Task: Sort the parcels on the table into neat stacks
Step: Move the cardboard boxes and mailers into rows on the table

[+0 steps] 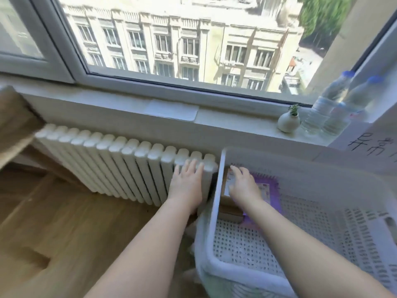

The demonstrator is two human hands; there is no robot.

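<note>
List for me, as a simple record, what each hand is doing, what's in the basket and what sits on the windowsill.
left hand: fingers spread and straight, in front of the white radiator, holding nothing
right hand: inside the basket, lying palm-down on the cardboard parcel
basket: white perforated plastic, beside the radiator
cardboard parcel: against the basket's left wall, label on top
purple mailer: flat in the basket, right of the parcel
windowsill: small white vase with a plant, two water bottles
</note>
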